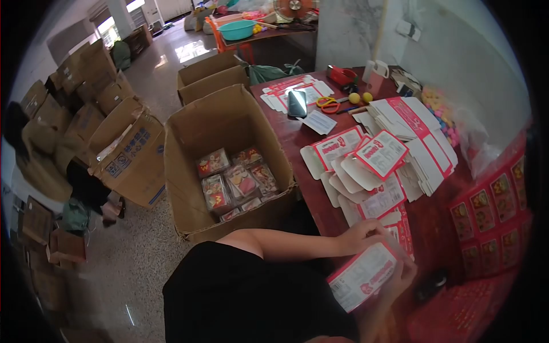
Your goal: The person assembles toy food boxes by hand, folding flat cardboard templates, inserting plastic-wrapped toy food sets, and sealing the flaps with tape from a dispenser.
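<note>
In the head view a small white and red-pink printed carton (366,275) is held in front of my body, tilted, over the table's near edge. My right hand (405,273) has its fingers wrapped round the carton's right side. At its upper end is my left hand (366,235), fingers curled in a pinch against the carton's edge. Just beyond them, flattened cartons (382,154) of the same print lie in an overlapping heap, several with flaps sticking out. A sheet of red packaging with pictures (492,200) is to the right.
Left of the table stands an open cardboard box (229,131) holding several packed cartons (240,180). On the table (309,188) are a phone (297,103), scissors (327,104) and a stack of white blanks (420,137). Another person (51,148) is among boxes at far left.
</note>
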`<state>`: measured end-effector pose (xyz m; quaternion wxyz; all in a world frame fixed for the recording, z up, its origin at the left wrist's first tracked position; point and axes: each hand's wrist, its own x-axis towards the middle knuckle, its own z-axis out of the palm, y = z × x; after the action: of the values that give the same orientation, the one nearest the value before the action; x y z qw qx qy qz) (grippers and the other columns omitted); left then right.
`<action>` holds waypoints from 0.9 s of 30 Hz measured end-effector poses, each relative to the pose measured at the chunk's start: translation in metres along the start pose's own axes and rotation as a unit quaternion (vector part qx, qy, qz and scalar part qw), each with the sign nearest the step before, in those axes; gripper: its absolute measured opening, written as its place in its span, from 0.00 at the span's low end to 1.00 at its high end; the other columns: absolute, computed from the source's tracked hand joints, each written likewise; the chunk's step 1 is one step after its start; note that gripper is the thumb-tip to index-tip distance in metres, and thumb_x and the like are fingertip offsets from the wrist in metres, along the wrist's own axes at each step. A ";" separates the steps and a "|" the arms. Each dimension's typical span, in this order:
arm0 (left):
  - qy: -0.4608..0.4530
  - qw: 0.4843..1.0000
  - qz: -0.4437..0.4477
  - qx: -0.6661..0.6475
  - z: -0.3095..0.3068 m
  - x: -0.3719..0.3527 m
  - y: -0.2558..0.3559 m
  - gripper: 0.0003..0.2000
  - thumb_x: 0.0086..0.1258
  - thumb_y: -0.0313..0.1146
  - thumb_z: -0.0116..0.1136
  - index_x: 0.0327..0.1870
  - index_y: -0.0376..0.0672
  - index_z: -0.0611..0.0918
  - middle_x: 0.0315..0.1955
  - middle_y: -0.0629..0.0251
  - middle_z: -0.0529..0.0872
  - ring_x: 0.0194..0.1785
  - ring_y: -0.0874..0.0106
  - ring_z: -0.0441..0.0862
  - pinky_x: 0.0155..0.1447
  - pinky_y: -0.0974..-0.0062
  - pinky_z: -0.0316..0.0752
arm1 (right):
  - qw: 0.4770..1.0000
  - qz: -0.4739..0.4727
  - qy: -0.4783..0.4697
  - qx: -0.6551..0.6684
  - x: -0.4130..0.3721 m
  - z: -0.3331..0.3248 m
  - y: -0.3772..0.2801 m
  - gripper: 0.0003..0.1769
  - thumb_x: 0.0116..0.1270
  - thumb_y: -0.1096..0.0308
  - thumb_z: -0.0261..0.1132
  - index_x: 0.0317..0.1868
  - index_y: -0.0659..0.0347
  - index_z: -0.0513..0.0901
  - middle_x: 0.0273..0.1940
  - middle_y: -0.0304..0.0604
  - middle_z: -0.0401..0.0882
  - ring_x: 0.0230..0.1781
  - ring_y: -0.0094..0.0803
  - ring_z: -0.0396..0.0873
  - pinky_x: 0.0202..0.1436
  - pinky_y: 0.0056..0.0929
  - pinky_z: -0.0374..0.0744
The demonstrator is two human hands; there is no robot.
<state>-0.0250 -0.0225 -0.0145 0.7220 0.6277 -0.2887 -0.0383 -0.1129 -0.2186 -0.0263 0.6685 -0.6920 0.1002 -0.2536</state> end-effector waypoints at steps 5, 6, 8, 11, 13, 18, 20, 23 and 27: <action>-0.023 0.998 -0.054 -0.020 0.005 0.008 0.010 0.18 0.58 0.36 0.68 0.37 0.41 0.69 0.36 0.65 0.77 0.43 0.77 0.76 0.45 0.78 0.73 | 0.997 0.054 0.011 0.048 0.000 0.011 -0.029 0.09 0.62 0.80 0.57 0.43 0.64 0.71 0.39 0.40 0.72 0.37 0.23 0.72 0.43 0.21 0.73; -0.031 0.997 -0.076 -0.001 0.001 0.010 0.018 0.17 0.58 0.35 0.68 0.37 0.41 0.70 0.35 0.65 0.78 0.41 0.77 0.76 0.44 0.78 0.73 | 0.996 0.065 -0.031 0.045 0.005 0.001 -0.025 0.08 0.62 0.79 0.58 0.42 0.64 0.72 0.38 0.40 0.72 0.37 0.23 0.72 0.42 0.21 0.73; -0.049 0.991 -0.120 0.033 -0.001 0.016 0.041 0.14 0.58 0.33 0.67 0.36 0.40 0.71 0.33 0.66 0.78 0.39 0.77 0.77 0.42 0.78 0.73 | 0.996 0.060 -0.062 -0.011 0.005 0.000 -0.036 0.05 0.63 0.78 0.58 0.39 0.65 0.73 0.36 0.39 0.72 0.35 0.22 0.71 0.40 0.20 0.72; -0.008 1.000 0.011 0.013 0.001 0.017 0.026 0.12 0.57 0.30 0.65 0.37 0.38 0.75 0.31 0.67 0.80 0.33 0.78 0.76 0.38 0.78 0.72 | 0.991 0.007 -0.038 -0.128 0.003 0.015 -0.058 0.02 0.64 0.76 0.59 0.35 0.65 0.74 0.34 0.38 0.72 0.32 0.20 0.70 0.38 0.19 0.71; -0.019 0.999 -0.019 0.022 0.000 0.022 0.038 0.10 0.56 0.29 0.66 0.36 0.38 0.78 0.30 0.67 0.81 0.32 0.79 0.76 0.37 0.78 0.72 | 0.987 -0.025 -0.031 -0.157 0.007 0.015 -0.059 0.03 0.64 0.76 0.60 0.34 0.65 0.74 0.33 0.37 0.72 0.30 0.20 0.69 0.37 0.17 0.70; -0.046 0.993 -0.098 0.042 -0.002 0.039 0.057 0.07 0.58 0.31 0.65 0.31 0.37 0.82 0.29 0.67 0.83 0.32 0.79 0.77 0.38 0.80 0.72 | 0.997 0.043 -0.055 -0.020 0.032 0.013 -0.061 0.04 0.62 0.77 0.60 0.31 0.67 0.73 0.32 0.36 0.71 0.33 0.21 0.69 0.39 0.20 0.69; -0.084 0.989 -0.114 0.039 -0.009 0.039 0.052 0.08 0.60 0.33 0.63 0.31 0.37 0.82 0.28 0.67 0.83 0.32 0.79 0.77 0.37 0.80 0.72 | 0.994 0.002 -0.094 -0.051 0.034 0.007 -0.052 0.06 0.62 0.77 0.60 0.28 0.67 0.72 0.30 0.35 0.71 0.31 0.21 0.68 0.38 0.21 0.69; -0.157 0.967 -0.200 -0.028 -0.026 0.026 0.054 0.11 0.66 0.36 0.60 0.32 0.36 0.83 0.28 0.68 0.83 0.34 0.79 0.77 0.41 0.79 0.73 | 0.985 0.050 -0.147 -0.070 0.010 0.008 -0.067 0.04 0.63 0.77 0.57 0.35 0.69 0.78 0.34 0.38 0.77 0.35 0.25 0.74 0.41 0.23 0.73; -0.203 0.971 -0.125 -0.032 -0.009 -0.002 0.043 0.15 0.74 0.35 0.45 0.57 0.40 0.64 0.50 0.59 0.70 0.57 0.71 0.68 0.63 0.71 0.63 | 0.994 0.052 -0.074 -0.065 -0.003 0.005 -0.057 0.12 0.63 0.80 0.57 0.46 0.71 0.80 0.44 0.49 0.81 0.41 0.29 0.78 0.47 0.23 0.76</action>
<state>-0.0358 -0.0047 0.0241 0.6574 0.6147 -0.3470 -0.2636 -0.1247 -0.2076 0.0287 0.6400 -0.7445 0.1028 -0.1600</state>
